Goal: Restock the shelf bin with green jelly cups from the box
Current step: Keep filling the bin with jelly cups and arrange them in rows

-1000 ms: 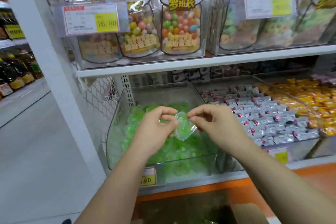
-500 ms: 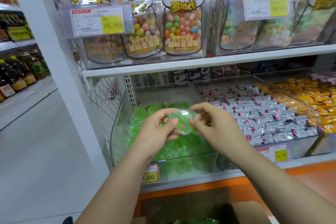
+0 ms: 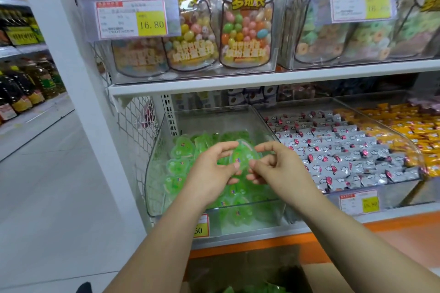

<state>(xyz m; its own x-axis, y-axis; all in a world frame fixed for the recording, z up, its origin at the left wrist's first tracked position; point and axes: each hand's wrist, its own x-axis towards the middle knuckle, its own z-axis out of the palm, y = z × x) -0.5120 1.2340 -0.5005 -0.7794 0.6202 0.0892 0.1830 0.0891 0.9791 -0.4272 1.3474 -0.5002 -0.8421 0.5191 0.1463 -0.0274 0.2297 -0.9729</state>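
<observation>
A clear plastic shelf bin [image 3: 157, 150] on the lower shelf holds several green jelly cups [image 3: 178, 164]. Above the bin, one green jelly cup [image 3: 242, 154] is held between both hands. My left hand [image 3: 209, 173] pinches its left edge with thumb and fingers. My right hand [image 3: 276, 166] pinches its right edge. At the bottom of the view, the brown cardboard box [image 3: 316, 276] shows more green jelly cups [image 3: 252, 289] inside.
To the right stand bins of silver-wrapped sweets [image 3: 333, 150] and orange-wrapped sweets [image 3: 409, 126]. The white shelf [image 3: 238, 83] above carries candy jars [image 3: 245, 31] and a price tag [image 3: 131, 19]. A white upright post [image 3: 78, 78] stands left, with the aisle floor beyond.
Both hands have stayed over the bin with the cup between them. The cup has turned and risen slightly, and the view has drifted left.
</observation>
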